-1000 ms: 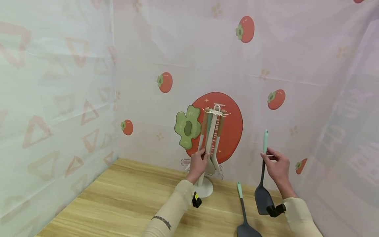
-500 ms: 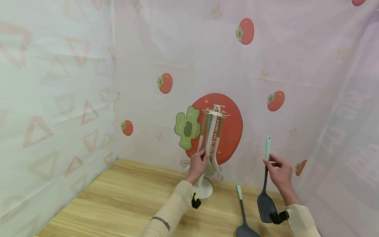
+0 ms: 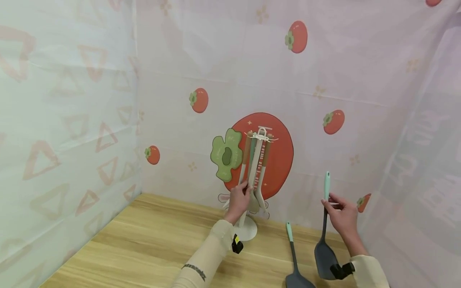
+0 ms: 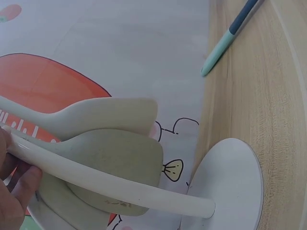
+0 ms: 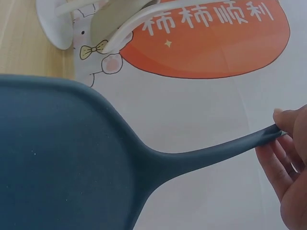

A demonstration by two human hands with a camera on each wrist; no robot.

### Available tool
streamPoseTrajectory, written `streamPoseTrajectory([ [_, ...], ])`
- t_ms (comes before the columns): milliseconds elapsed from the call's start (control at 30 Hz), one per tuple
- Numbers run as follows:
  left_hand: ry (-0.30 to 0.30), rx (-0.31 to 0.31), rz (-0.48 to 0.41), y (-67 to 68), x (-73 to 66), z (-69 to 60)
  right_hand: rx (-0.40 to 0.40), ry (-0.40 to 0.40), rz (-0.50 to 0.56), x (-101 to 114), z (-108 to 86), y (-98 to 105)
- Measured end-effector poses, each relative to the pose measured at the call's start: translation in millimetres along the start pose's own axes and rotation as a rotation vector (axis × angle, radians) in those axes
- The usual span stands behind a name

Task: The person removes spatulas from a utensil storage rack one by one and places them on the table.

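Over grained wood table, right hand pinching smooth, broad-bladed spatula

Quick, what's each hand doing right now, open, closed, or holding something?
Left hand: closed, holding the utensil stand's white pole.
Right hand: closed, pinching the mint-handled dark spatula.

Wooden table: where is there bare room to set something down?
Widest: left, between the patterned wall sheet and the left sleeve. Narrower: between the white stand base and the lying spatula. Crowded: the right, where that spatula, the held spatula and right sleeve cluster.
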State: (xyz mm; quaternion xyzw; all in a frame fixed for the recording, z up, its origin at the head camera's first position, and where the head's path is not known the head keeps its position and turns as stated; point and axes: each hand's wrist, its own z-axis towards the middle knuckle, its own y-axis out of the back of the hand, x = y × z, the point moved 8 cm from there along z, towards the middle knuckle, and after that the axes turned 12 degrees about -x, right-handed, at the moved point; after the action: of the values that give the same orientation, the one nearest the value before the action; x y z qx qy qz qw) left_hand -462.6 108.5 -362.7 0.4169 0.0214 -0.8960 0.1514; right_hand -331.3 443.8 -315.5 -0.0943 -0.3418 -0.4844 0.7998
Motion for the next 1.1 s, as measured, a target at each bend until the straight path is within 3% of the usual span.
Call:
streamPoseTrajectory([
  [567, -0.004, -0.011, 0.029, -0.7, 1.8, -0.8, 0.071, -0.051, 0.003, -15.7, -14.3, 0.8],
  [1100, -0.003, -0.012, 0.009, 1.9, -1.9, -2.0, 0.171, -0.132, -0.075, -33.7, -31.2, -2.5],
])
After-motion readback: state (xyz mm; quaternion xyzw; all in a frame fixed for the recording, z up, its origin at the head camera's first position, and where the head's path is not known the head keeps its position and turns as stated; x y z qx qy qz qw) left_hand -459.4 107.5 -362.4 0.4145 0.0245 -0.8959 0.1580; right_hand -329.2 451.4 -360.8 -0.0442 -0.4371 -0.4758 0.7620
